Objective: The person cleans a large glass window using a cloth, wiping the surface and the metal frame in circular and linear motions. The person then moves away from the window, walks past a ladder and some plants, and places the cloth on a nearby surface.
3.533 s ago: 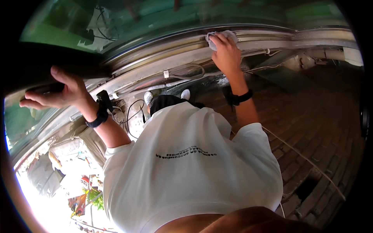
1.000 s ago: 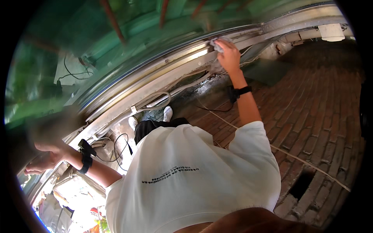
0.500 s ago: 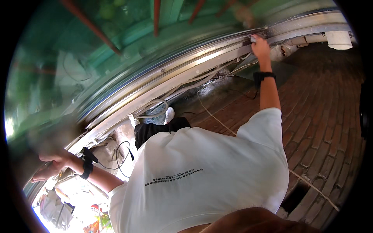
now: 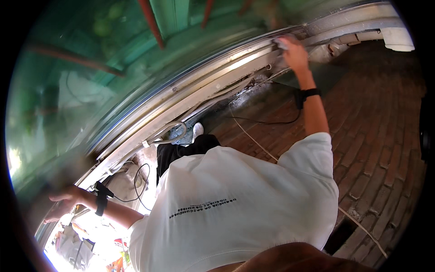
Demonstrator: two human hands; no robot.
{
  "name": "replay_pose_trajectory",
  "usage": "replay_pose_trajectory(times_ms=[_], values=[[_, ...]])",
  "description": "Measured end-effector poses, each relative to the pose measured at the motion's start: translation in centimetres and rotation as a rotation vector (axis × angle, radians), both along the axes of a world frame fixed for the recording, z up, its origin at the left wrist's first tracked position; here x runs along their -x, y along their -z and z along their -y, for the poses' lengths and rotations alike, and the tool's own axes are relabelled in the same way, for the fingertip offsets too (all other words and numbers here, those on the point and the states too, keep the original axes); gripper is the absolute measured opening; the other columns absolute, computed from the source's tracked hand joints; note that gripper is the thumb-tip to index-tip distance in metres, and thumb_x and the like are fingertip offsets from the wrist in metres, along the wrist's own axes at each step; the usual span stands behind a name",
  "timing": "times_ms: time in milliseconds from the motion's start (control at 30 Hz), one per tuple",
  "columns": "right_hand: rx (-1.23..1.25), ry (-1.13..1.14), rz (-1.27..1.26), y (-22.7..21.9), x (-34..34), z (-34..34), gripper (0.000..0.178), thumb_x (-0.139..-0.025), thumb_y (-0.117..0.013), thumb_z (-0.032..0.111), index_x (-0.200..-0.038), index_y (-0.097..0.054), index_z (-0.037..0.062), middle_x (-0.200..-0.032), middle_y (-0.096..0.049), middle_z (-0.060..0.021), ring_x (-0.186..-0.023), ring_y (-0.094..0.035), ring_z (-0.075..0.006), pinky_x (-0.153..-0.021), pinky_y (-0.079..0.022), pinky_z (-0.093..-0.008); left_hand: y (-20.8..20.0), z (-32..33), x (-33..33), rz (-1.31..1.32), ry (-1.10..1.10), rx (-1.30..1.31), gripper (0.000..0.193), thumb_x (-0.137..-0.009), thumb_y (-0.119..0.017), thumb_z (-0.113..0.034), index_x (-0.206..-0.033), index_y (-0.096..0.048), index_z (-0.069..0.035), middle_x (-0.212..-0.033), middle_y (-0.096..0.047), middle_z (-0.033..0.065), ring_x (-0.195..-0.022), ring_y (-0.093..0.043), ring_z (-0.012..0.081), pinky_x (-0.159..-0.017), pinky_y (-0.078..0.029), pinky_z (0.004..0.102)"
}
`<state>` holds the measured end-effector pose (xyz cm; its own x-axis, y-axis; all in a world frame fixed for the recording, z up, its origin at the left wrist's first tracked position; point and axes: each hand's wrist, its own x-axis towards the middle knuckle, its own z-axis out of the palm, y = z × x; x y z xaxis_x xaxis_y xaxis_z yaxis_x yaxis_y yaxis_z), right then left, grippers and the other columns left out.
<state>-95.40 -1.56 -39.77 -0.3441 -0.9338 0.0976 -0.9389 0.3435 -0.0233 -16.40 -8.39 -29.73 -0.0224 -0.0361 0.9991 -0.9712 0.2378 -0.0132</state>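
Right hand (image 4: 295,54), probably cloth (image 4: 281,43), over sill edge (image 4: 219,85)

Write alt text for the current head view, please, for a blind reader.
A person's right hand holds a pale cloth at a metal track beside greenish glass; the left hand is open at lower left. Brickwork spans the right side.

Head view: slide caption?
Right hand holding a pale cloth at the metal window track, left hand open at lower left.
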Motion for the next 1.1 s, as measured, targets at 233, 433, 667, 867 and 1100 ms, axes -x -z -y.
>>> replay_pose_trajectory(times_ms=[233, 433, 667, 867, 1100], values=[[0.091, 0.008, -0.092, 0.3, 5.3, 1.6, 0.038, -0.076, -0.059, 0.009, -0.113, -0.065, 0.0185, -0.110, -0.065, -0.0130, -0.099, -0.063, -0.0374, -0.082, -0.053, -0.0487, -0.5, -0.1, 2.3, -0.033, 0.067, -0.011, 0.081, -0.094, -0.065, -0.034, -0.146, -0.022, 0.009, -0.151, -0.022, 0.0237, -0.138, -0.031, 0.0373, -0.114, -0.029, 0.0502], [0.146, -0.201, 0.074, 0.5, -7.0, 0.2, 0.041, -0.074, -0.061, 0.008, -0.113, -0.066, 0.0203, -0.095, -0.070, -0.0132, -0.086, -0.066, -0.0384, -0.075, -0.055, -0.0491, -0.8, -0.5, 3.0, -0.029, -0.058, -0.004, 0.082, -0.092, -0.066, -0.040, -0.144, -0.028, 0.010, -0.150, -0.025, 0.0260, -0.138, -0.031, 0.0384, -0.114, -0.029, 0.0517], [0.172, -0.279, 0.093, 0.2, -8.8, -0.8, 0.051, -0.072, -0.062, 0.004, -0.119, -0.063, 0.0249, -0.122, -0.065, 0.0006, -0.108, -0.061, -0.0311, -0.085, -0.055, -0.0446, -1.0, -0.2, 1.6, 0.026, 0.011, 0.023, 0.081, -0.093, -0.064, -0.042, -0.146, -0.026, 0.007, -0.150, -0.025, 0.0271, -0.138, -0.030, 0.0400, -0.111, -0.031, 0.0520], [0.139, 0.010, -0.040, 0.1, -1.3, 0.2, 0.047, -0.076, -0.061, 0.010, -0.120, -0.064, 0.0242, -0.120, -0.065, -0.0086, -0.105, -0.063, -0.0362, -0.086, -0.053, -0.0494, -1.1, 0.0, 2.2, 0.036, -0.016, -0.023, 0.081, -0.094, -0.061, -0.045, -0.144, -0.027, 0.008, -0.148, -0.026, 0.0257, -0.136, -0.030, 0.0395, -0.112, -0.028, 0.0542], [0.103, -0.181, 0.050, -0.7, -18.5, 0.2, 0.029, -0.072, -0.063, 0.011, -0.100, -0.068, 0.0121, -0.096, -0.068, -0.0096, -0.091, -0.066, -0.0324, -0.074, -0.057, -0.0453, -1.1, 0.3, 2.7, 0.023, -0.018, 0.009, 0.080, -0.093, -0.062, -0.046, -0.143, -0.030, 0.008, -0.148, -0.029, 0.0243, -0.137, -0.030, 0.0387, -0.113, -0.025, 0.0550]])
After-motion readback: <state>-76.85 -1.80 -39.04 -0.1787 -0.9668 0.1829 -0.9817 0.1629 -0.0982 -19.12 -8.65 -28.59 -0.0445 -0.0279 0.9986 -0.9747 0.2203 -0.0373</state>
